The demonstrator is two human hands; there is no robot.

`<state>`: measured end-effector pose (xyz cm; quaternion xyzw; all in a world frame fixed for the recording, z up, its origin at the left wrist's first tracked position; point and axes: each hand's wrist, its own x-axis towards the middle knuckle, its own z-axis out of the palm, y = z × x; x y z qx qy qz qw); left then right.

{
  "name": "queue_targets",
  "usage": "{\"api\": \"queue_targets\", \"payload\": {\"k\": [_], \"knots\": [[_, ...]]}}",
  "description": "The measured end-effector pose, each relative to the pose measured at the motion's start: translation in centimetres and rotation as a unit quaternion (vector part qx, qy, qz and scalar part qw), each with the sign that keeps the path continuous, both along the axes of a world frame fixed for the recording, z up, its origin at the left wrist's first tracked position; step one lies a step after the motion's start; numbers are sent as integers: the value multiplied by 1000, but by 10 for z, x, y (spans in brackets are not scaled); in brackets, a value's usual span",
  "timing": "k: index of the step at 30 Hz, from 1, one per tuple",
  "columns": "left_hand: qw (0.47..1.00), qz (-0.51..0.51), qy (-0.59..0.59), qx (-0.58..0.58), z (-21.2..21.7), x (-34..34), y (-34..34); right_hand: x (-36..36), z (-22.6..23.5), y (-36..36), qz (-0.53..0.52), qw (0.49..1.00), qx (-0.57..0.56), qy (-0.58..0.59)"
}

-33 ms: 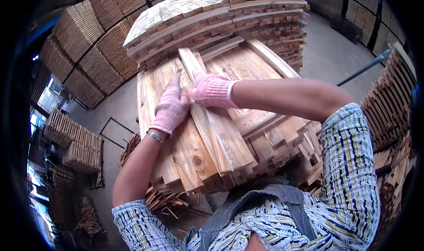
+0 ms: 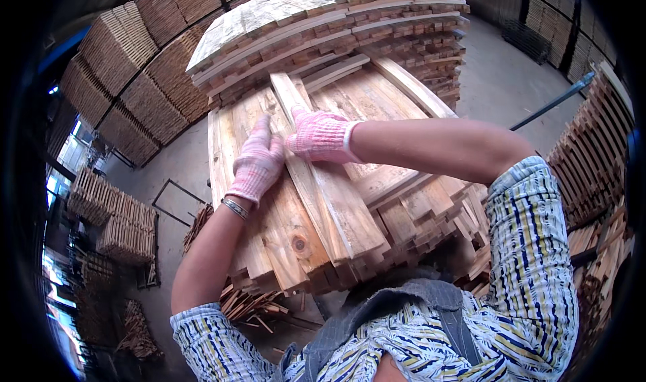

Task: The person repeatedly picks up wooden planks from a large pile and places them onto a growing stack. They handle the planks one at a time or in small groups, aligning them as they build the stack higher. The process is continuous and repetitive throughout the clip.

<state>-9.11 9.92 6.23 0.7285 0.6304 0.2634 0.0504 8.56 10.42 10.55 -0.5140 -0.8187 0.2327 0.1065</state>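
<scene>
My right hand (image 2: 323, 136), in a pink-and-white knitted glove, reaches in from the right and grips a long, narrow wooden board (image 2: 317, 197). That board lies on top of a layer of planks, running away from me at a slant. My left hand (image 2: 257, 163), gloved alike, rests against the board's left side with its fingers stretched out over a wider plank (image 2: 296, 237). The palm sides of both hands are hidden. Right of the narrow board lies another raised board (image 2: 356, 224), partly under my right forearm.
A taller stack of boards (image 2: 323, 19) stands just beyond. Stacked timber (image 2: 148, 66) rises at the far left, with smaller piles (image 2: 128, 231) nearer. On the right is a pile of slats (image 2: 592, 160) beside a blue bar (image 2: 555, 101). Loose sticks (image 2: 252, 304) lie below.
</scene>
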Motion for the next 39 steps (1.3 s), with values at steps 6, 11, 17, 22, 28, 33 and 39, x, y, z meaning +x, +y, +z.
{"api": "queue_targets", "payload": {"k": [6, 11, 17, 22, 28, 33, 39], "knots": [[938, -98, -325, -72, 20, -19, -14, 3, -5, 32, 98, 988, 49, -113], [922, 4, -375, -97, 6, -112, -74, -11, 11, -5, 45, 990, -22, -132], [893, 80, -394, -205, 34, -84, -96, 3, 9, -17, -13, 999, -28, 10], [867, 116, -437, -210, 18, -108, -105, 21, 9, 5, 21, 986, -85, 139], [836, 86, -483, -247, 25, -85, -92, 41, -58, 44, -8, 992, -50, 118], [837, 114, -470, -255, 20, -99, -96, 29, -22, -4, -99, 977, -129, 138], [868, 71, -407, -275, 22, -92, -94, 35, -47, 13, -46, 969, -151, 190]]}}
